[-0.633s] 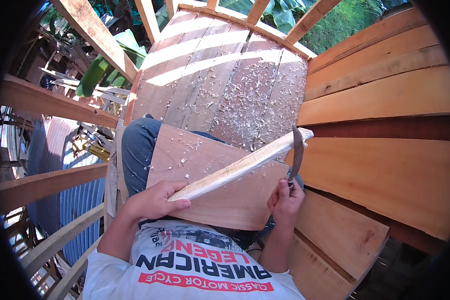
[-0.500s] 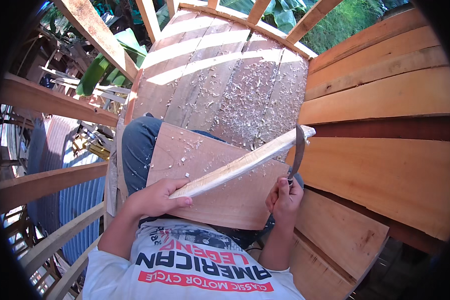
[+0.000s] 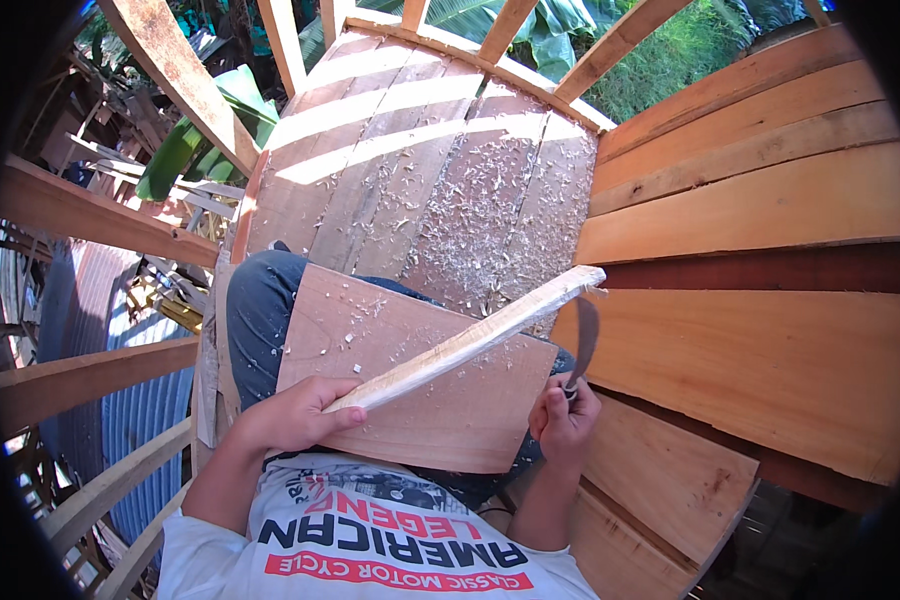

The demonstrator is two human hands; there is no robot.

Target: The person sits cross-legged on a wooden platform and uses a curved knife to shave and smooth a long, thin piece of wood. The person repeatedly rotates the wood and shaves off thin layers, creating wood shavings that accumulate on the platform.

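Note:
My left hand (image 3: pixel 313 412) grips the near end of a long pale wooden stick (image 3: pixel 460 347), which slants up to the right across my lap. Its far end looks whittled, with a bit of loose wood hanging there. In my right hand (image 3: pixel 565 418) is a curved knife (image 3: pixel 586 340), its dark blade pointing up beside the stick's far end. A small gap shows between blade and wood. Under the stick, a flat wooden board (image 3: pixel 410 425) lies across my thighs, dotted with a few chips. The knife's handle is mostly hidden in my fist.
Wood shavings (image 3: pixel 490 210) litter the plank floor (image 3: pixel 335 190) ahead. A plank wall (image 3: pixel 740 340) rises close on the right, with boards (image 3: pixel 660 470) below it. On the left are open wooden rails (image 3: pixel 100 365), with corrugated metal sheets (image 3: pixel 145 400) beyond them.
My right hand and the knife have dropped slightly, and the blade has come off the stick's far end. The whole view has shifted a little; my left hand keeps its hold.

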